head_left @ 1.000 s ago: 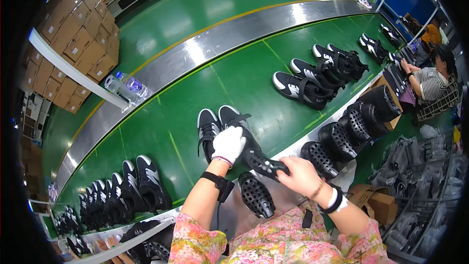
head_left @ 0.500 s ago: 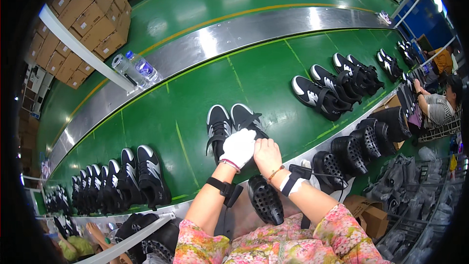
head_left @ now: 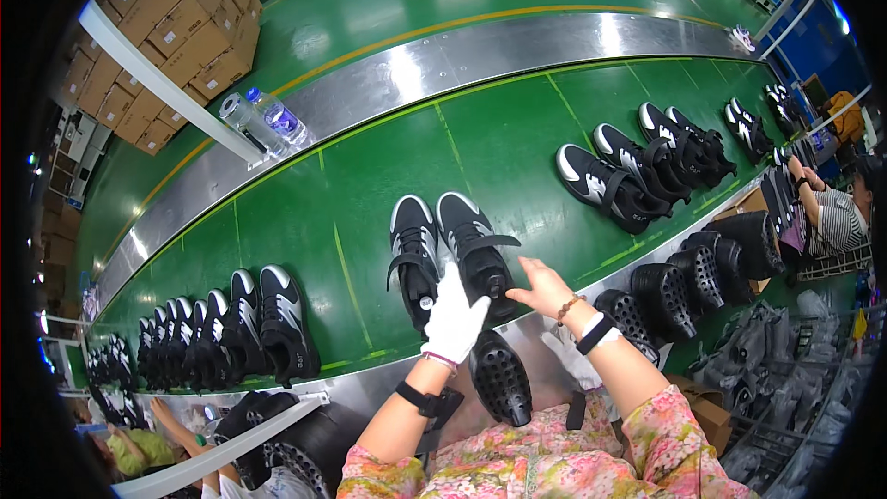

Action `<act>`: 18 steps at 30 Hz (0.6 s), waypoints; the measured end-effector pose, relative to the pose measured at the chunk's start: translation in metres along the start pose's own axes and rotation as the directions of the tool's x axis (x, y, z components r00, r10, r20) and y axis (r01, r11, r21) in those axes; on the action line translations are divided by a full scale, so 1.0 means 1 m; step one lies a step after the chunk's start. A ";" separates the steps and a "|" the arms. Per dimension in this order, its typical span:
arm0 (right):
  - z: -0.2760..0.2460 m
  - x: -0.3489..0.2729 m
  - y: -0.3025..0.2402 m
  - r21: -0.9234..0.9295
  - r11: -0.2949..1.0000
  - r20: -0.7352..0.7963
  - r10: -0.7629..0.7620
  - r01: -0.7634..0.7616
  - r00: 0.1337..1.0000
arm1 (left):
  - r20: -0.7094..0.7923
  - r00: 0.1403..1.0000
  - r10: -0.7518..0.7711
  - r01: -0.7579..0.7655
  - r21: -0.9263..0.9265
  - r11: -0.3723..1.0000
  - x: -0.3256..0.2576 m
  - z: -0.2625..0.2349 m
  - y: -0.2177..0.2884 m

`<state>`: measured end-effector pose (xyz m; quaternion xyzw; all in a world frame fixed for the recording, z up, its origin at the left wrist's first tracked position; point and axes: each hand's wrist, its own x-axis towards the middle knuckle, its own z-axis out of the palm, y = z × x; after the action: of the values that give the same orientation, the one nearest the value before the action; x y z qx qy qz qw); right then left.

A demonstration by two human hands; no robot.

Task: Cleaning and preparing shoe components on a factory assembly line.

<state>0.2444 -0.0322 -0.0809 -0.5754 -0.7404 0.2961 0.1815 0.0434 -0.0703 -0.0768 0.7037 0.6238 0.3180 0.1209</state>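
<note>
A pair of black sneakers with silver-white toes stands in front of me on the green belt, toes pointing away: a left shoe (head_left: pixel 413 245) and a right shoe (head_left: pixel 465 226). The right shoe's strap sticks out past its side. My left hand (head_left: pixel 455 319), in a white glove, is open with fingers stretched between the shoes' heel ends; whether it touches them I cannot tell. Bare and open, my right hand (head_left: pixel 543 291) is just right of the right shoe's heel, fingers apart. Below the gloved hand, a black perforated foot-shaped block (head_left: pixel 500 381) lies at the metal edge.
Black sneakers (head_left: pixel 286 328) line the belt at left, and more sneakers (head_left: pixel 614 189) stand at right. Several perforated black blocks (head_left: pixel 663 298) sit along the near right edge. Two bottles (head_left: pixel 277 120) stand on the far metal rail. A co-worker (head_left: pixel 836 208) sits at right.
My hands have moved apart: the left back toward the heels, its fingers now stretched, the right away to the right. The right shoe's strap now extends further out, and its opening shows.
</note>
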 end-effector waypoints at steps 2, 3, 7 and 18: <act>0.001 0.014 -0.001 0.024 1.000 0.110 -0.003 0.001 0.994 | 0.153 0.983 -0.104 0.116 -0.073 0.991 0.010 0.006 -0.001; 0.003 0.020 -0.002 0.051 0.999 0.219 -0.008 -0.004 0.976 | 0.313 0.931 -0.190 0.238 -0.123 0.963 0.015 0.009 0.000; 0.033 0.030 -0.013 -0.215 0.975 0.095 0.071 -0.049 0.993 | 0.383 0.849 -0.365 0.422 -0.075 0.904 0.028 0.017 0.003; 0.046 0.050 -0.026 -0.250 0.891 -0.064 0.374 -0.378 0.925 | 0.293 0.784 -0.547 0.565 0.027 0.824 0.030 0.043 -0.002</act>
<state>0.1830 0.0011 -0.1024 -0.7284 -0.6460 0.2226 0.0496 0.0681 -0.0316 -0.1019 0.5229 0.7687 0.1817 0.3205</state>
